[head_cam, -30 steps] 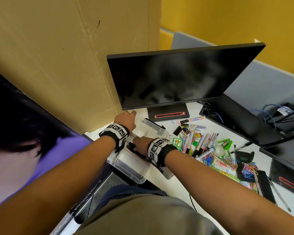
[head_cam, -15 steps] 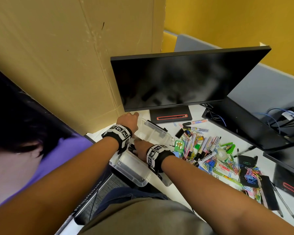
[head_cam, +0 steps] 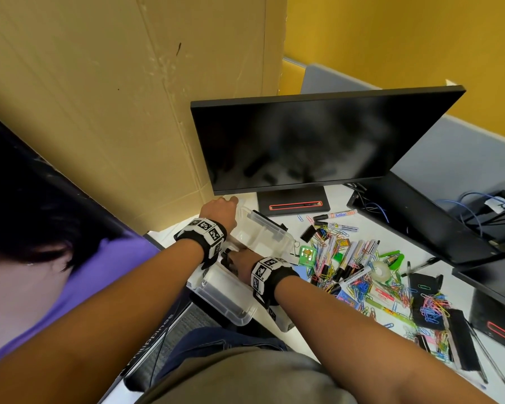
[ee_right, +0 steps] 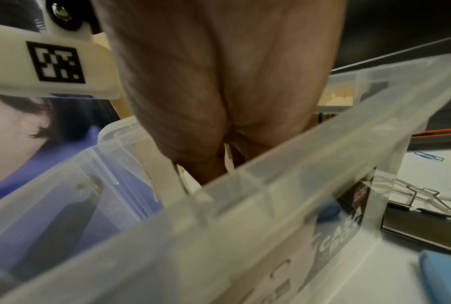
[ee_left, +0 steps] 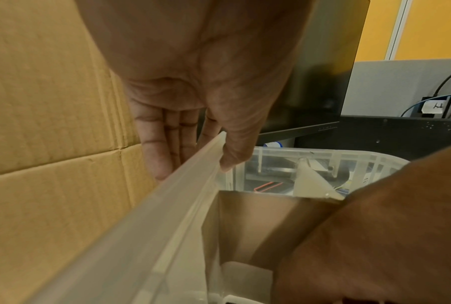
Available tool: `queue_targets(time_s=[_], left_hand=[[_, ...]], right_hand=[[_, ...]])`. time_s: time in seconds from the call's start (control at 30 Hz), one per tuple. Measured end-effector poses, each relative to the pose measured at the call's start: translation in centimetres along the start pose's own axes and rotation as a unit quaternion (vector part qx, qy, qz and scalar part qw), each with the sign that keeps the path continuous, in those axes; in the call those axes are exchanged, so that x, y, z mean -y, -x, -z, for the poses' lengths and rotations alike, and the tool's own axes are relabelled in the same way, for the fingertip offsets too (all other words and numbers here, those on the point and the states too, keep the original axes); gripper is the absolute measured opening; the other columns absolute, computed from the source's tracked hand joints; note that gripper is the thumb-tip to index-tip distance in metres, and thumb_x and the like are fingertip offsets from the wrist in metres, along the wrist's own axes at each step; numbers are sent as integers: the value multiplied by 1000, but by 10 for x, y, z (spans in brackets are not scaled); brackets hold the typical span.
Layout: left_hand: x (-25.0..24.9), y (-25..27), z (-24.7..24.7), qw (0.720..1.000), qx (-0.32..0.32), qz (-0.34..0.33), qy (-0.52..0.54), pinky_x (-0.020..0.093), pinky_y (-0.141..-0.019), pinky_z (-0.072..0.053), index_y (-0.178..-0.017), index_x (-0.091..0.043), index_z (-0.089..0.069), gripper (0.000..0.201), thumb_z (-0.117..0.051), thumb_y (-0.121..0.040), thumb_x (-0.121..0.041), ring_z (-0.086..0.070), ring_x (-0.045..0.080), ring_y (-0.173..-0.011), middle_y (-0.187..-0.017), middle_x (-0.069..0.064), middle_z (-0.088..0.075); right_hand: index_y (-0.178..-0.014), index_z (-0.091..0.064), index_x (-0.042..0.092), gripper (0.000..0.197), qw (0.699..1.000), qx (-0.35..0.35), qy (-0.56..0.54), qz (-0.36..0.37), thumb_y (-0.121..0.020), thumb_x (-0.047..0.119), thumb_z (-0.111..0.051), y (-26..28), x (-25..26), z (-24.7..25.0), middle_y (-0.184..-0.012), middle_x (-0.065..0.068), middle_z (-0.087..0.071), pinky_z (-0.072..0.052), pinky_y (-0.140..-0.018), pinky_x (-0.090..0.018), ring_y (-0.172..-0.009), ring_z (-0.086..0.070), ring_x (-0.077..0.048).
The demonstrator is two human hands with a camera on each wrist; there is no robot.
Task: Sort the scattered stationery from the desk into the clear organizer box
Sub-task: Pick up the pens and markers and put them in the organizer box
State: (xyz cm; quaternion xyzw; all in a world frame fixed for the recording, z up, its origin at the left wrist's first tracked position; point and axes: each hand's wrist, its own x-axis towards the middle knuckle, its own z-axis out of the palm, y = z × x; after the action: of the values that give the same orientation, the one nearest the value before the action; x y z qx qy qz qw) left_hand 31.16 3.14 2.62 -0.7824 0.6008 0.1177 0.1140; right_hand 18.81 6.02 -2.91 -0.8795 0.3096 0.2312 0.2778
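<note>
We've got the left hand (head_cam: 219, 210) pinching the far rim of the clear box (head_cam: 231, 298) by the cardboard at ten o'clock, the right hand (head_cam: 243, 264) reaching down inside it, grip hidden from us, and the stationery pile (head_cam: 362, 266) heaped at three o'clock.

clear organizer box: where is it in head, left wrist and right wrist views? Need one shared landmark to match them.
Head: clear organizer box at centre, between both hands, left of the stationery pile.
Left wrist: its rim runs diagonally from bottom left, left hand gripping the far end.
Right wrist: its wall fills the lower frame, right hand reaching inside.
Shared landmark: black monitor.
</note>
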Motion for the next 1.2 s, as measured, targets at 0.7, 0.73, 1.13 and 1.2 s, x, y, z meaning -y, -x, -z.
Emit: queue_targets(time_s=[0.7, 0.73, 1.13, 1.2], left_hand=[[-13, 7, -5, 998, -14, 64, -18, 38, -89, -42, -134, -16, -43, 43, -51, -91, -17, -57, 30, -112, -123, 11, -60], [-14, 7, -6, 997, -14, 72, -19, 39, -92, -41, -135, -15, -43, 45, -52, -91, -19, -55, 30, -114, -126, 12, -58], [-68, 14, 16, 992, -109, 61, 30, 45, -100, -36, -132, -13, -44, 47, -59, -88, -20, -49, 37, -120, -129, 17, -52], [-90, 17, 20, 992, -119, 25, 23, 45, -99, -38, -131, -12, -46, 48, -61, -87, -21, -49, 36, -119, -128, 17, -54]], right_hand=[[-111, -64, 4, 24, 1000, -11, -14, -3, -97, 20, -54, 25, 3, 21, -109, -15, -66, -50, -77, -31, -97, -64, -31], [-105, -64, 4, 22, 1000, -10, -10, 3, -96, 21, -54, 29, 3, 25, -103, -14, -66, -50, -76, -31, -91, -64, -30], [-111, -66, 18, 20, 971, -161, -168, -47, -95, 17, -54, 117, -75, 65, -113, -4, -65, -44, -84, -26, -100, -61, -20], [-111, -66, 19, 20, 964, -181, -177, -74, -94, 17, -55, 133, -97, 63, -108, -2, -64, -43, -81, -27, -97, -60, -19]])
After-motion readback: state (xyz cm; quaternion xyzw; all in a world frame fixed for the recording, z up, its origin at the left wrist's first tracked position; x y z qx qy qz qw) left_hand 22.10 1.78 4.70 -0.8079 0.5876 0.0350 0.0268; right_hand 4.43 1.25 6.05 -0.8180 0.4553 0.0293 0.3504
